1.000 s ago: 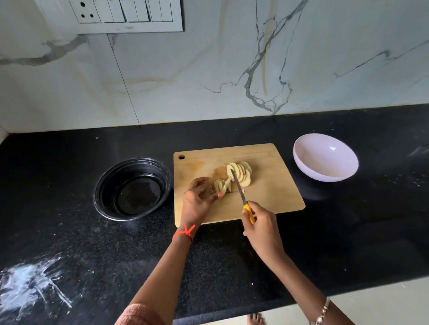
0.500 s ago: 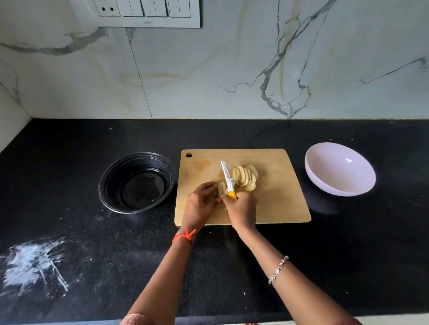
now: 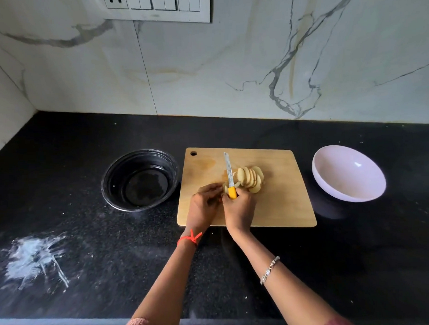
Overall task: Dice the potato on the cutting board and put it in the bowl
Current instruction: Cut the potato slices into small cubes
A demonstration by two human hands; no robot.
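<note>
Right hand (image 3: 238,210) grasps the knife (image 3: 229,176), blade toward twelve o'clock; left hand (image 3: 203,206) apparently pinches a potato piece (image 3: 226,188) steady for dicing.

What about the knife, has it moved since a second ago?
Yes. The knife moved farther onto the cutting board, from its near edge toward its far edge.
</note>
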